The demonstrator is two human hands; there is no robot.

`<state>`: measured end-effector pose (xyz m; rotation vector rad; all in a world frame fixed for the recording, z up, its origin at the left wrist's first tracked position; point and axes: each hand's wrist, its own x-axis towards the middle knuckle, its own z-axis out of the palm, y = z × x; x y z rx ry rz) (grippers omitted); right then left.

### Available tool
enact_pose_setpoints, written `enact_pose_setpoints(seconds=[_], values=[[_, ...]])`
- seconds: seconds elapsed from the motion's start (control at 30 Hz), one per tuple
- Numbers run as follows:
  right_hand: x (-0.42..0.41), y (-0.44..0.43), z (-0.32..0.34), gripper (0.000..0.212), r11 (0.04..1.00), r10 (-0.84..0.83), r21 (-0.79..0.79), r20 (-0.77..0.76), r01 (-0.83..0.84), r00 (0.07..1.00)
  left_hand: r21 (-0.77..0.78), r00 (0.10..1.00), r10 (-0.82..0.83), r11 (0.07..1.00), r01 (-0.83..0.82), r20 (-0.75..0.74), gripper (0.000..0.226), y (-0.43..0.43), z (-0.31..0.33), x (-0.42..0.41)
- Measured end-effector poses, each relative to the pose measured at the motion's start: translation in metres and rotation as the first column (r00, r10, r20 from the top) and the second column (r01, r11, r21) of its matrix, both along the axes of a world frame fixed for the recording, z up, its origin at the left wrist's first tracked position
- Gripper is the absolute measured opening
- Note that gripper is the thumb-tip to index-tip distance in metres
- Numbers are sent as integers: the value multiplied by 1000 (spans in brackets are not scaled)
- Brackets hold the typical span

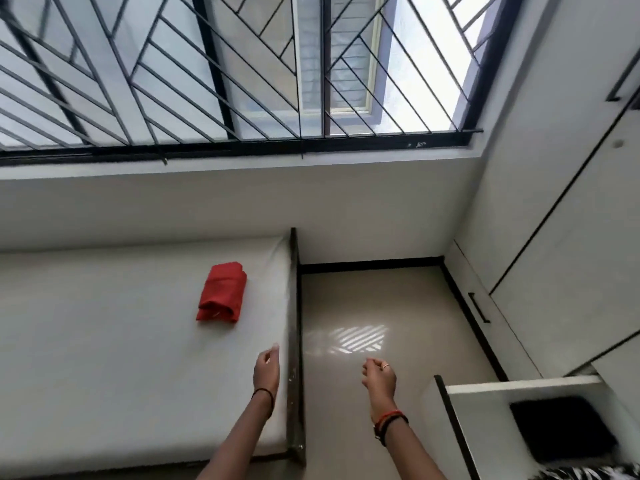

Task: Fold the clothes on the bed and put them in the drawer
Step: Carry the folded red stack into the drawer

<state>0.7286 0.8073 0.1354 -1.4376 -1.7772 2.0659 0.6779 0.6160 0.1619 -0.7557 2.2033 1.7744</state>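
A red cloth (221, 293) lies folded small on the white bed (104, 341), close to the bed's right edge. The white drawer (485, 420) is pulled open low down. A black cloth (561, 433) lies flat inside it.

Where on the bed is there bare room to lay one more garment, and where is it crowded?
The white mattress is bare left of the folded red cloth and between that cloth and the left hand. The beige tiled floor is bare. Crowded: the open white drawer, where a black cloth fills most of the visible part.
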Motion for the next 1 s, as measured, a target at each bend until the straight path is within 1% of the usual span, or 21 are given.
enact_pose_setpoints(seconds=[0.1, 0.17, 0.33, 0.57, 0.77, 0.8, 0.9, 0.93, 0.97, 1.0], values=[[-26, -41, -2, 6, 997, 70, 17, -20, -70, 997, 10, 1000, 8, 1000, -8, 24, 35, -43, -3, -8], [-39, -65, -2, 7, 992, 125, 24, -25, -125, 992, 21, 999, 13, 1000, -14, 48, 32, -66, -9, -13], [-71, -110, 0, 9, 974, 228, 12, -44, -228, 973, 52, 994, 77, 995, -82, 82, 35, -102, -16, -31], [-134, -144, 3, 11, 944, 329, 7, -57, -329, 943, 113, 991, 108, 987, -117, 85, 34, -128, -18, -78], [-211, -173, 5, 9, 939, 343, 4, -78, -344, 936, 121, 990, 105, 986, -116, 92, 34, -154, -20, -146], [-220, -178, 8, 9, 938, 343, -13, -90, -346, 935, 119, 991, 95, 987, -105, 92, 38, -159, -20, -156], [-250, -190, 12, 11, 930, 360, -28, -113, -365, 926, 109, 988, 120, 985, -130, 100, 76, -170, -17, -188], [-260, -193, 12, 12, 927, 369, -33, -106, -374, 924, 117, 986, 132, 983, -144, 103, 80, -172, -17, -197], [-266, -197, 11, 13, 926, 372, -34, -101, -377, 923, 123, 984, 140, 981, -153, 107, 77, -175, -17, -201], [-277, -201, 8, 13, 925, 374, -39, -89, -378, 923, 127, 984, 147, 979, -160, 104, 68, -178, -19, -209]])
